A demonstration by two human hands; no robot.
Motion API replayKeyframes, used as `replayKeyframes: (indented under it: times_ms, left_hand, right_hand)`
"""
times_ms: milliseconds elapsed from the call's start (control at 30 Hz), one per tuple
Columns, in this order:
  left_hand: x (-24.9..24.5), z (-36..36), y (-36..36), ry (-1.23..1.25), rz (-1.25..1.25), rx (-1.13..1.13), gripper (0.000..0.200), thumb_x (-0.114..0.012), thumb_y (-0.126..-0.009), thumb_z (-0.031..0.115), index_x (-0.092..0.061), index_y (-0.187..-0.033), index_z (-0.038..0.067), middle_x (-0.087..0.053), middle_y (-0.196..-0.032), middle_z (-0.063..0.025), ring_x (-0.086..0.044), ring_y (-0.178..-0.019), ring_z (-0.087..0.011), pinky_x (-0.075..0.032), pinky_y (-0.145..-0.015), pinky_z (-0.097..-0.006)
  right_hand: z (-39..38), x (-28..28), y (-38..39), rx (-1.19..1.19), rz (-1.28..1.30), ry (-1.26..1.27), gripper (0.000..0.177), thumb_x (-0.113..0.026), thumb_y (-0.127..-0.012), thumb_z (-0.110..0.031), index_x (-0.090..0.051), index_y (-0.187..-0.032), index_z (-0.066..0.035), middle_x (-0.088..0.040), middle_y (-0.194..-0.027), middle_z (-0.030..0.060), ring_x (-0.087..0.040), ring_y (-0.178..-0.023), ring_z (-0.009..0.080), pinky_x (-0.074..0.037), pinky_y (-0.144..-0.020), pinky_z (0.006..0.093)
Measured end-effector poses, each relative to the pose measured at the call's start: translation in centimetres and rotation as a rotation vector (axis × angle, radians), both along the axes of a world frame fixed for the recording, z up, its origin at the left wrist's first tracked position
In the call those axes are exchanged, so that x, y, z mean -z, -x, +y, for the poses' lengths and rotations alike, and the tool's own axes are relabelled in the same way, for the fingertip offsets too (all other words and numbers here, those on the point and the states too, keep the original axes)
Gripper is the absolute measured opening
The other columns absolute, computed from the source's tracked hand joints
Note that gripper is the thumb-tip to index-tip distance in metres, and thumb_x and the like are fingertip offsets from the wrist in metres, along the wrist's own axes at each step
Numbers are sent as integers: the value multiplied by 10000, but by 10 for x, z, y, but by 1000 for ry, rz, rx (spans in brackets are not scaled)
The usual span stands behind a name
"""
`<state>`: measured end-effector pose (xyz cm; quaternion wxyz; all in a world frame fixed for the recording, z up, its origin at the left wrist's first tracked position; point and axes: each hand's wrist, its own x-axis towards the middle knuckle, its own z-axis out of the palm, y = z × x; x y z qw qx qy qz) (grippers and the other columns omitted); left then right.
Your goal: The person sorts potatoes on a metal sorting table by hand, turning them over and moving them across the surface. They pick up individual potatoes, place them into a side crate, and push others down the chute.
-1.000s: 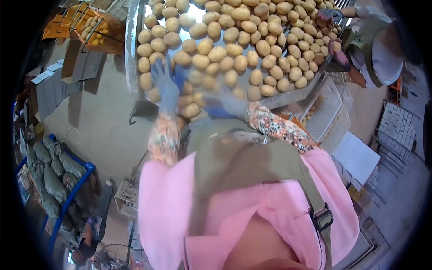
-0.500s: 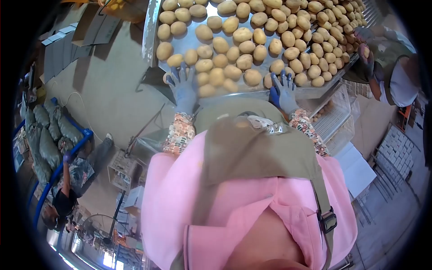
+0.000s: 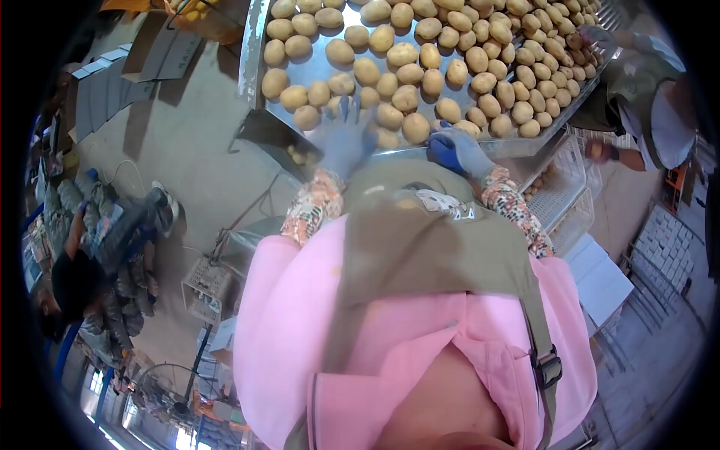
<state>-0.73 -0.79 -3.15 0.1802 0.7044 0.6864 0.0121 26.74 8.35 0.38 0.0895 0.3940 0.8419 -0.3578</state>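
Many loose potatoes [image 3: 366, 72] lie on a metal sorting table [image 3: 315, 58], denser toward the right. My left hand [image 3: 346, 142], in a grey-blue glove, is over the near edge among the closest potatoes. Motion blurs it, but its fingers look spread. To its right, at the same edge, my right hand [image 3: 461, 150] has its fingers curled inward, dark blue palm coating showing. A potato [image 3: 468, 127] sits just beyond its knuckles. Whatever lies inside the curled fingers is hidden.
At the table's right side stands a co-worker [image 3: 637, 97], one gloved hand near the potatoes. White plastic crates [image 3: 559, 180] are below the right edge. Cardboard boxes [image 3: 161, 49] stand on the left. Another person [image 3: 79, 285] bends beside filled sacks [image 3: 131, 292] at far left.
My left hand has swept right along the near edge, and potatoes there have shifted. My right hand has gone from spread to curled, moving slightly left. The person at far left has moved.
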Motion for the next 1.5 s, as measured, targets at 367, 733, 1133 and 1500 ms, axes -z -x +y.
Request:
replayKeyframes:
  times_ms: [367, 733, 1133, 1500]
  left_hand:
    - [-7, -56, 15, -105, -386, -393, 463, -542, -908, 300, -516, -1331, 115, -437, -1418, -165, -368, -1329, -360, -267, -1102, -454]
    - [4, -69, 21, -169, -366, -541, 400, -552, -912, 282, -575, -1247, 64, -520, -1323, -204, -485, -1211, -385, -364, -1033, -459]
    - [30, 74, 50, -191, 176, 46, 515, -442, -941, 399, -434, -1396, 158, -354, -1477, -141, -346, -1339, -381, -240, -1092, -561]
    - [-11, 91, 33, 100, 85, -202, 533, -560, -869, 377, -458, -1361, 197, -521, -1186, -155, -582, -1012, -348, -450, -826, -503]
  right_hand:
    - [51, 33, 144, -97, -86, -214, 536, -595, -859, -246, -454, -1372, -185, -531, -1282, 202, -558, -1133, 348, -453, -947, 415]
    - [97, 45, 115, -216, 34, 288, 439, -632, -855, -303, -535, -1192, -39, -621, -1167, 169, -594, -1098, 275, -486, -875, 365]
    - [7, -58, 70, -398, 24, -1003, 412, -571, -920, -229, -514, -1327, -200, -531, -1317, 100, -514, -1230, 233, -403, -1050, 411]
    - [-2, -35, 48, -737, -2105, -2806, 561, -432, -993, -292, -241, -1492, -121, -331, -1468, 215, -485, -1253, 288, -408, -1044, 408]
